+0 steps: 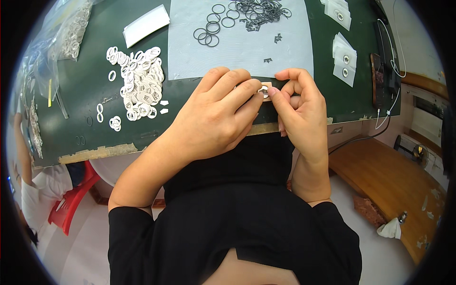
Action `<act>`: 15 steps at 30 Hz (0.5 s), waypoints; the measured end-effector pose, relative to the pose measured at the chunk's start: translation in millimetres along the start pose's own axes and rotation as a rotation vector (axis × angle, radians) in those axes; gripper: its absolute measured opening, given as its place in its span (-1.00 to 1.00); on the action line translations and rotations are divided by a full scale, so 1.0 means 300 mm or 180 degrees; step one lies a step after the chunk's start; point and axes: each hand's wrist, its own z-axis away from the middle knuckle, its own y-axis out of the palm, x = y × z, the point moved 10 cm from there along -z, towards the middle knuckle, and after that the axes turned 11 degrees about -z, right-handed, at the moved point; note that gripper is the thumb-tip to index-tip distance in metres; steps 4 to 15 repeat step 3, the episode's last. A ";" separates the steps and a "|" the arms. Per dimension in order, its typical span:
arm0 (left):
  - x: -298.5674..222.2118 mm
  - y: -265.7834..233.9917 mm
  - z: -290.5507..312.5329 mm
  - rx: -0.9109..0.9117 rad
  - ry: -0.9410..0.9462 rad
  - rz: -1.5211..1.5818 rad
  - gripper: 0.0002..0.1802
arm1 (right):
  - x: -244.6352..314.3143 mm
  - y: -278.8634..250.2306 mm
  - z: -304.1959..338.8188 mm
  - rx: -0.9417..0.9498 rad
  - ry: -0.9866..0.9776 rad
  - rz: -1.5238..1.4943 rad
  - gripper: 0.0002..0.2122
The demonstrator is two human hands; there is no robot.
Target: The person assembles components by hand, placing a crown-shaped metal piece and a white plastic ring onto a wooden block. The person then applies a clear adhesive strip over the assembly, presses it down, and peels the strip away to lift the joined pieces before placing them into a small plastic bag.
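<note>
Near the table's front edge, my left hand [211,116] and my right hand [303,111] meet over a small white ring-shaped part with a tan backing [266,89]. Both hands pinch it between thumb and fingers; my left fingers cover part of it. Just beyond lies a pale grey sheet [190,64], on which thin black rings [213,28] and small black cut pieces [278,38] are spread. A pile of flat white ring pieces [142,83] sits to the left of my hands. On the right, several white cards with small round parts [344,61] lie overlapping.
A white paper stack [147,24] lies at the far left, beside clear bags of small parts [73,38]. Cables [398,95] and a dark flat case [377,80] line the right edge. Another person [42,194] and a red chair [71,209] are at left; a wooden bench [380,185] stands right.
</note>
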 end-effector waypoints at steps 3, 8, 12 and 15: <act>0.004 -0.002 0.000 -0.0048 -0.0034 -0.0073 -0.54 | -0.006 -0.002 -0.001 0.0033 0.0075 -0.0087 -0.80; 0.004 -0.002 0.000 -0.0048 -0.0034 -0.0073 -0.54 | -0.006 -0.002 -0.001 0.0033 0.0075 -0.0087 -0.80; 0.004 -0.002 0.000 -0.0048 -0.0034 -0.0073 -0.54 | -0.006 -0.002 -0.001 0.0033 0.0075 -0.0087 -0.80; 0.004 -0.002 0.000 -0.0048 -0.0034 -0.0073 -0.54 | -0.006 -0.002 -0.001 0.0033 0.0075 -0.0087 -0.80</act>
